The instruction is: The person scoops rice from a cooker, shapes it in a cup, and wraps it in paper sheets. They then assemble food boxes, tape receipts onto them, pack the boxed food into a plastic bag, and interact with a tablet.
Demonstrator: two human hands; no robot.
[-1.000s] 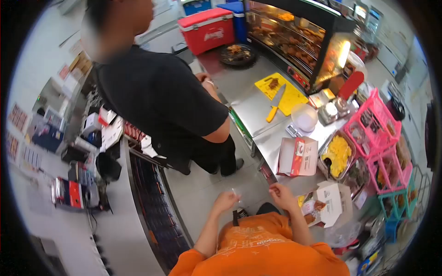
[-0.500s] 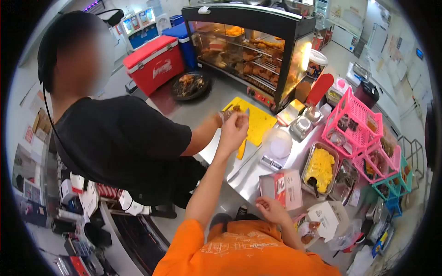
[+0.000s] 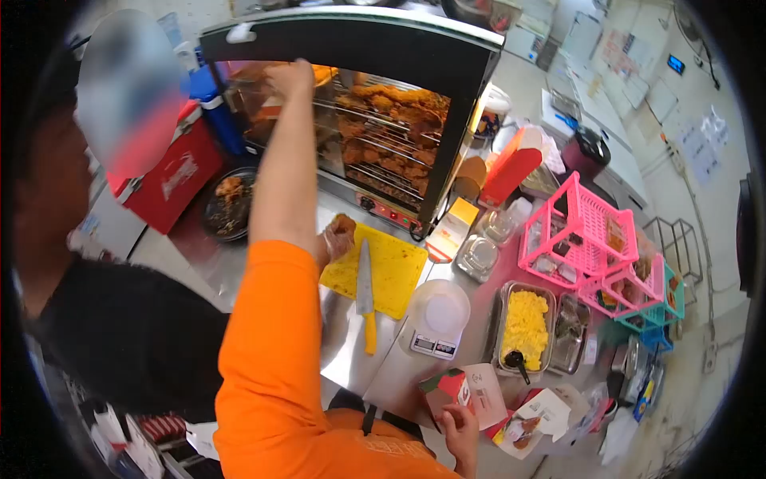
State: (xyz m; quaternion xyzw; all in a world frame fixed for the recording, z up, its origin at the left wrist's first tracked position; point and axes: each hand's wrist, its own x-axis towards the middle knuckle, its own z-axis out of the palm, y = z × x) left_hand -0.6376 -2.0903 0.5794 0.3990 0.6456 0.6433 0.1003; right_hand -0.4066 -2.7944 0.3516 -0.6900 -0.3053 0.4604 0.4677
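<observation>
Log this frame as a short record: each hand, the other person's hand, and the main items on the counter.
Left hand: raised at the front of the display case; contact unclear
Right hand: fingers curled, close to an open red-and-white box; contact unclear
Other person's gloved hand: holding brown food by the yellow cutting board
Knife: blade on the board, handle beyond its edge
Scale: between board and tray
Tray contents: yellow food, black utensil

Glossy metal counter (image 3: pixel 341 342), matt cardboard box (image 3: pixel 488 393)
</observation>
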